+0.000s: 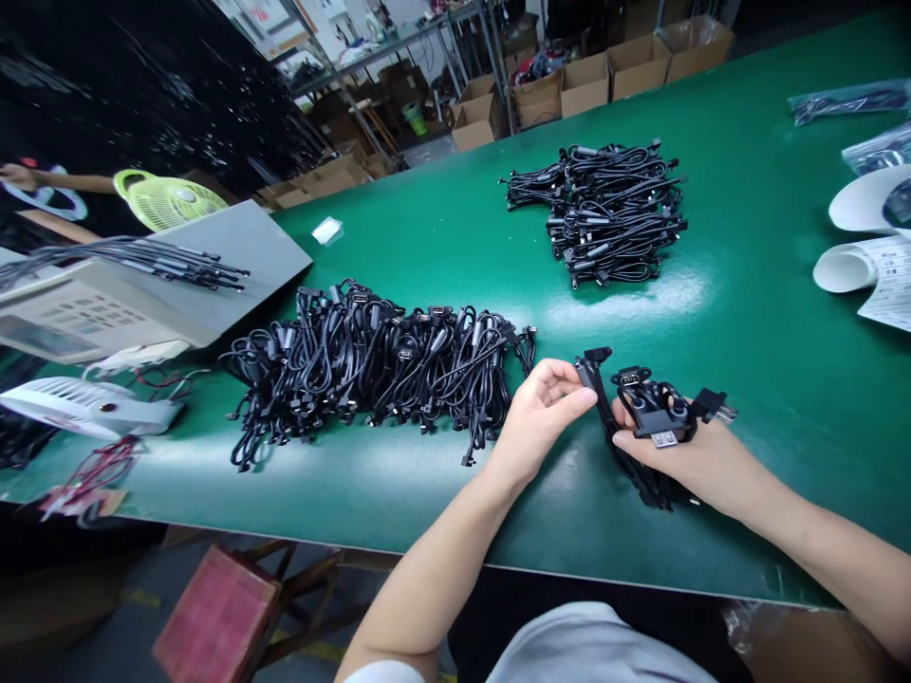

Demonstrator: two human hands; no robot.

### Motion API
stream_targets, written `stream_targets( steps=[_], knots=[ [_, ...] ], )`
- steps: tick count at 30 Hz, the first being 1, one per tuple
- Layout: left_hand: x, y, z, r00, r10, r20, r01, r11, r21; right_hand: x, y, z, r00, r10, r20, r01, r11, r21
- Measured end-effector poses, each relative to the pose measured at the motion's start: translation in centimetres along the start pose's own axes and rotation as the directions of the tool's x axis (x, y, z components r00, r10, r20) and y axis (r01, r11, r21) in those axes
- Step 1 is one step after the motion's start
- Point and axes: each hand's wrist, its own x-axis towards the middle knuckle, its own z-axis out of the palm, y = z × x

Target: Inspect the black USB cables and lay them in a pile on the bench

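My right hand (701, 465) is wrapped round a bundle of black USB cables (647, 403) and holds it just above the green table, near its front edge. Connector housings, one with a pale USB port, stick out above the fingers. The thumb and fingers of my left hand (541, 417) pinch one black cable (602, 389) at the left side of that bundle. To the left of this hand lies a long heap of coiled black cables (399, 356) with connectors. Further back is a second pile of tied black cables (619, 213).
On the left stand a grey-white machine (106, 308) with dark leads across it, a white fan (92, 406) and a green fan (177, 201). Rolled paper (850, 268) and plastic bags (846, 102) lie on the right. Beyond the table (441, 228) are cardboard boxes (587, 83) and another person's arm (71, 182).
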Motion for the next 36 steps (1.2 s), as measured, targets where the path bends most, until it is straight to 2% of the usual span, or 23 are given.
stream_targets(
  steps=[6,10,12,17,21,25,27,30,33,36],
  knots=[
    [0.1,0.2,-0.2,1.0,0.007,0.01,-0.007,0.999,0.042,-0.2,0.2,0.1,0.999,-0.05,0.001,0.05,0.998,-0.039],
    [0.0,0.5,-0.2,0.997,0.046,0.068,-0.05,0.997,0.059,0.0,0.3,0.1,0.999,0.012,-0.035,-0.013,1.0,-0.024],
    [-0.1,0.6,-0.1,0.995,0.032,0.091,-0.035,0.999,0.036,0.0,0.3,0.1,0.998,0.044,-0.034,-0.044,0.999,0.01],
    [-0.2,0.4,0.0,0.99,-0.033,0.134,0.042,0.997,-0.059,0.2,1.0,0.3,0.994,0.092,0.058,-0.097,0.991,0.091],
    [-0.3,0.3,0.2,0.977,-0.057,0.207,0.083,0.989,-0.119,0.5,2.0,0.4,0.986,0.084,0.145,-0.117,0.965,0.233],
    [-0.5,0.6,0.5,0.984,-0.07,0.163,0.093,0.985,-0.143,0.2,2.0,0.3,0.982,0.073,0.173,-0.12,0.953,0.278],
    [-0.6,0.8,0.4,0.99,-0.022,0.139,0.037,0.993,-0.111,0.0,1.6,0.3,0.983,0.078,0.164,-0.118,0.961,0.249],
    [-0.8,0.8,0.2,0.986,0.06,0.153,-0.065,0.998,0.027,-0.4,0.8,0.3,0.98,0.105,0.169,-0.135,0.975,0.178],
    [-0.8,0.8,-0.1,0.988,0.06,0.145,-0.082,0.986,0.147,-0.6,0.3,0.3,0.972,0.131,0.194,-0.157,0.979,0.127],
    [-0.7,0.9,-0.1,0.987,0.074,0.145,-0.099,0.979,0.179,-0.7,0.4,0.3,0.975,0.107,0.194,-0.137,0.98,0.144]
  ],
)
